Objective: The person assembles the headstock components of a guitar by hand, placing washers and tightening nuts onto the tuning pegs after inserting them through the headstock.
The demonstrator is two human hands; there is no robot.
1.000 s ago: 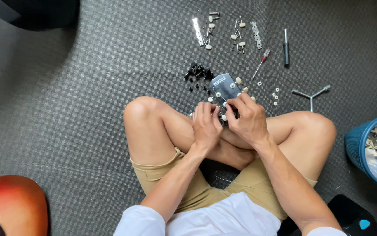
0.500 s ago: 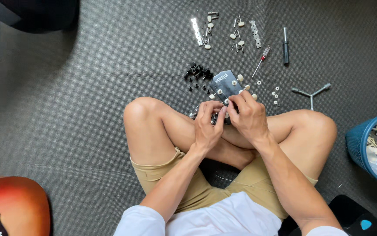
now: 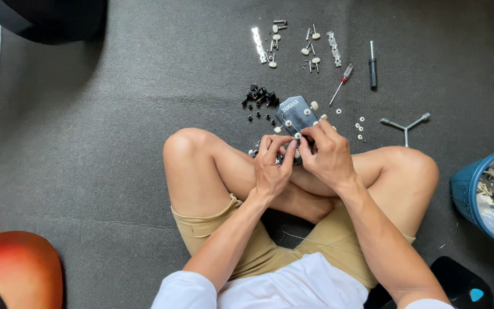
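Observation:
I sit cross-legged on a grey mat with a dark guitar headstock [image 3: 296, 112] resting over my shins, its white tuning pegs sticking out at the sides. My left hand [image 3: 271, 167] grips the headstock's lower left side, fingers curled by the pegs. Just to its right, my right hand [image 3: 327, 153] pinches at the headstock's middle with thumb and fingertips. What lies between those fingertips is too small to make out. The neck below the headstock is hidden under both hands.
A pile of small black parts [image 3: 260, 98] lies left of the headstock. Metal tuner plates and white pegs [image 3: 292, 46] are spread at the top, with a red-handled screwdriver [image 3: 341, 82], a black screwdriver [image 3: 372, 64], a Y-shaped wrench [image 3: 405, 123], a blue bin [image 3: 481, 194] and an orange guitar body [image 3: 12, 269].
Both hands have shifted slightly up the headstock and the right hand's fingers have closed in on its middle. The loose parts on the mat have not moved.

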